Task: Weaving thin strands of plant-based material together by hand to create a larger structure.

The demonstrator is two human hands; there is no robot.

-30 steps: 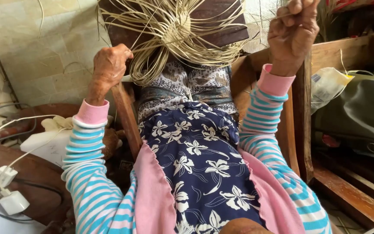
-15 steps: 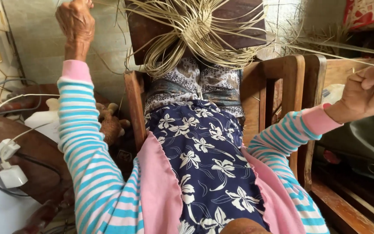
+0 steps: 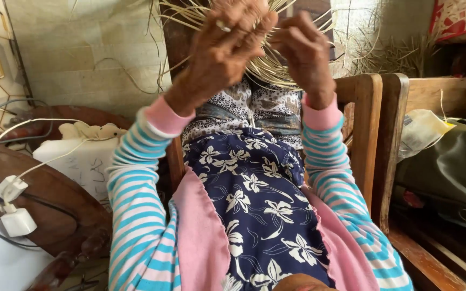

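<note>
Both hands meet at top centre on the straw weave (image 3: 276, 64). Left hand (image 3: 225, 46) and right hand (image 3: 300, 48) are curled, pinching strands. Risk: thin strands could snap or slip loose if tugged hard. Count: two hands, one weave, two chargers (image 3: 12, 207) lower left, one chair (image 3: 365, 129).

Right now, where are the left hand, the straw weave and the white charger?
left hand (image 3: 227, 46), head view, on the back of the hand.
straw weave (image 3: 268, 67), head view, on strands showing between the two hands.
white charger (image 3: 18, 222), head view, on the plug's body.
</note>
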